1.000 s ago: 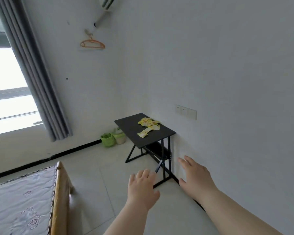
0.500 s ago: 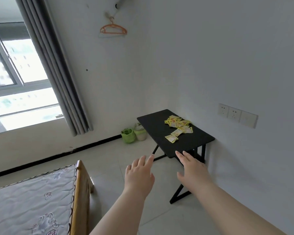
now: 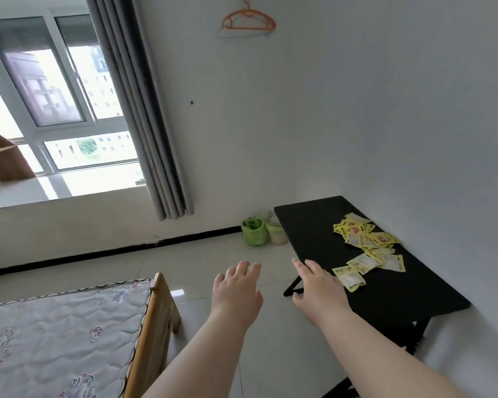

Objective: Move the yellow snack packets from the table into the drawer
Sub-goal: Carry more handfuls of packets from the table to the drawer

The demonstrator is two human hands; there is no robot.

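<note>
The yellow snack packets (image 3: pixel 368 248) lie in a loose heap on the far-right part of the black table (image 3: pixel 314 234), which stands against the white wall. The right hand (image 3: pixel 318 288) is spread flat and empty over the table's near-left edge, just beside the nearest packet; the left hand (image 3: pixel 236 291) hangs open and empty above the tiled floor (image 3: pixel 202 262). Bare floor separates the table from the bed (image 3: pixel 64 334). Two green bags (image 3: pixel 255 232) sit by the skirting, partly hidden behind the table. No drawer can be made out.
</note>
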